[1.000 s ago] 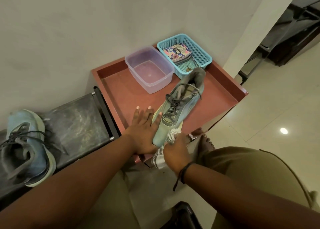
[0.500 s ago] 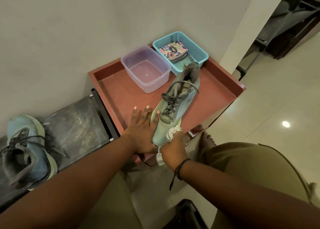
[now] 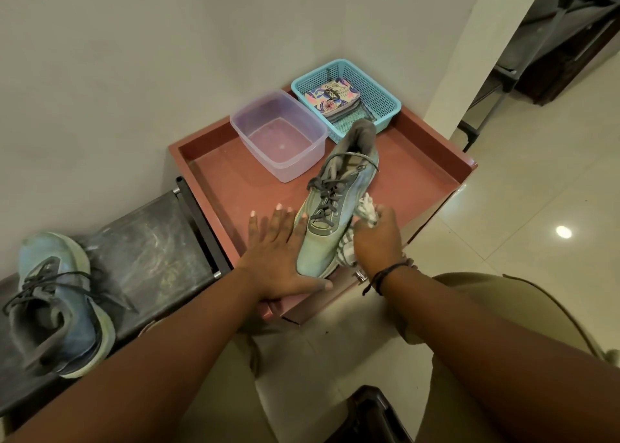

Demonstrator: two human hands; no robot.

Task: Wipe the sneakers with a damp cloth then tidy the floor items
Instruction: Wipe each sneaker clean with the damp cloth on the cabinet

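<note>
Teal mesh sneaker (image 3: 330,207) lies on the red-brown tabletop (image 3: 412,174), toe toward the person, heel pointing away, between the two hands. Left hand (image 3: 280,254): arm extended forward, palm down, fingers straight and spread flat on the tabletop, the thumb side touching the sneaker's toe edge. Right hand (image 3: 377,241): arm extended from the lower right, wrist bearing a dark cord bracelet (image 3: 382,276), fingers curled around a bunched striped cloth (image 3: 364,212) that is pressed against the sneaker's right side near the midfoot. Beyond the left hand stands a clear plastic tub (image 3: 278,134); beyond the right hand, past the sneaker's heel, stands a blue mesh basket (image 3: 375,87) holding patterned folded items. Far to the left of the left hand, a second sneaker (image 3: 55,305) rests on a dark low bench (image 3: 147,244), well apart from the tabletop work area.
</note>
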